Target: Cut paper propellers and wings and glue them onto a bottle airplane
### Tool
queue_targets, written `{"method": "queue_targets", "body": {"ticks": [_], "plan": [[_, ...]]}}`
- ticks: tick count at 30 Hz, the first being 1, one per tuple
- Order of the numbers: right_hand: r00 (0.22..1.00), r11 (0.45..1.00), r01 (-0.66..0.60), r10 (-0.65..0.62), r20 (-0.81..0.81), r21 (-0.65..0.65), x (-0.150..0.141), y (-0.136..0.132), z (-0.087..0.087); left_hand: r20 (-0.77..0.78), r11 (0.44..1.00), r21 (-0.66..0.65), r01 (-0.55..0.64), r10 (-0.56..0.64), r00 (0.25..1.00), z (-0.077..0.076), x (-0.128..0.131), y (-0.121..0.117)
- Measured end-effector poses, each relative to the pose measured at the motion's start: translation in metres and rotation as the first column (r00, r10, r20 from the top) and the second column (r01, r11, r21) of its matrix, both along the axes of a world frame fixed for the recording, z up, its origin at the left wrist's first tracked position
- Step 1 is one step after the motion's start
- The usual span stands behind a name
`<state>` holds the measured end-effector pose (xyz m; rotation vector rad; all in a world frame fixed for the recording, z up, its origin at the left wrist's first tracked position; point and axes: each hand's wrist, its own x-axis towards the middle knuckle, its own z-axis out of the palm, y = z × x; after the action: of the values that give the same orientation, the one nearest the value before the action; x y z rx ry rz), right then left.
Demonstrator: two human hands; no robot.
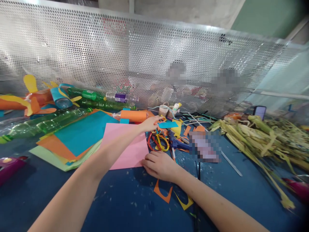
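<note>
My left hand (151,123) reaches forward over the far right corner of a pink sheet of paper (124,145), fingers stretched out. Its fingertips are beside a small blue paper strip (168,125) on a pile of scraps; I cannot see any grip on it. Closer to me, my right hand (161,166) rests on the table with fingers loosely bent, at the near right corner of the pink sheet. Red-handled scissors (151,141) and yellow-handled scissors (162,142) lie just beyond it, beside a dark blue glue gun (177,141).
Coloured sheets (84,132), an orange-wrapped bottle (134,116) and green bottles (48,124) lie left and behind. Cups (163,110) stand near the perforated metal screen (145,64). Dried husks (260,138) cover the right. Orange (164,195) and yellow cut-outs (184,203) lie in front. People are behind the screen.
</note>
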<state>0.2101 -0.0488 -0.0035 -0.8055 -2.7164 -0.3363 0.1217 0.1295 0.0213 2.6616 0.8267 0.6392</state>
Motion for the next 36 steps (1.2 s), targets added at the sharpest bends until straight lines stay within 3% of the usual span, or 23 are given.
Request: {"method": "queue_targets", "body": {"ticks": [5,12,15,18,22,24,25,28,30,33,36], "plan": [[0.991,0.998,0.050,-0.053,-0.125,-0.029,0.000,0.000,-0.003,-0.073,0.999,-0.013,0.031,-0.032,0.997,0.014,-0.042,-0.018],[0.963,0.968,0.139,-0.182,-0.199,-0.210,-0.003,-0.001,-0.003,-0.244,0.999,-0.033,0.035,-0.042,0.969,0.025,-0.108,-0.075],[0.951,0.963,0.105,-0.171,-0.257,-0.249,-0.005,-0.002,0.001,-0.285,0.983,-0.182,0.022,-0.074,0.956,0.034,-0.126,-0.089],[0.950,0.972,-0.012,-0.063,-0.307,-0.236,-0.005,-0.003,0.005,-0.234,0.896,-0.444,-0.022,-0.093,0.968,0.049,-0.146,-0.087],[0.915,0.977,-0.133,0.056,-0.401,-0.167,0.001,-0.007,0.010,-0.041,0.698,-0.716,0.006,-0.051,0.998,0.069,-0.178,-0.072],[0.833,0.987,-0.066,-0.027,-0.553,-0.147,0.004,-0.009,0.013,0.083,0.627,-0.777,0.051,0.022,0.996,0.078,-0.192,-0.068],[0.755,0.986,0.011,-0.119,-0.645,-0.169,0.004,-0.010,0.014,0.147,0.585,-0.807,0.086,0.058,0.988,0.081,-0.197,-0.067],[0.387,0.899,0.186,-0.438,-0.811,-0.396,0.001,-0.009,0.018,0.362,0.434,-0.868,0.241,0.221,0.905,0.085,-0.207,-0.071],[0.170,0.823,0.108,-0.568,-0.805,-0.558,-0.002,-0.006,0.017,0.433,0.360,-0.882,0.305,0.362,0.825,0.083,-0.210,-0.075],[-0.016,0.723,-0.130,-0.686,-0.728,-0.679,-0.006,-0.001,0.011,0.392,0.361,-0.906,0.219,0.526,0.755,0.076,-0.216,-0.072],[-0.080,0.648,-0.267,-0.752,-0.654,-0.713,-0.007,0.002,0.003,0.337,0.418,-0.904,0.095,0.557,0.759,0.065,-0.225,-0.060]]}}
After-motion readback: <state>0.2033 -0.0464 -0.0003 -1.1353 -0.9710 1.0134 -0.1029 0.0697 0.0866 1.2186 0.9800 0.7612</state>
